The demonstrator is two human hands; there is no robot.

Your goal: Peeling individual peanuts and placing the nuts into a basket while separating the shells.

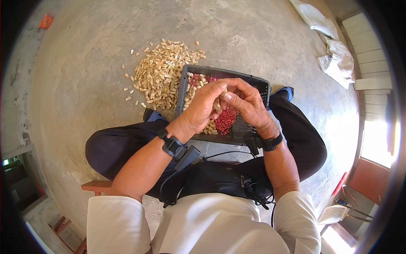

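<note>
My left hand (203, 103) and my right hand (249, 103) meet above a black plastic crate (250, 76), thumbs close together. A peanut in its shell (217, 105) is held in the curled fingers of my left hand. Between the two thumb tips sits another peanut pod (225, 91), mostly covered by the fingers. Below them in the crate lies a heap of red-skinned peanut kernels (225, 122). Unshelled peanuts (210, 127) lie on the crate's left side, and more red kernels (198, 78) show at its far left. My hands hide the crate's middle.
A large pile of unshelled peanuts (165, 73) spreads on the concrete floor (247, 38) against the crate's left side. White sacks (339, 57) lie by the right wall. My bent legs flank the crate. A cable (226, 152) runs between the wrist-worn devices. A red-brown wooden stool (95, 185) shows beneath me.
</note>
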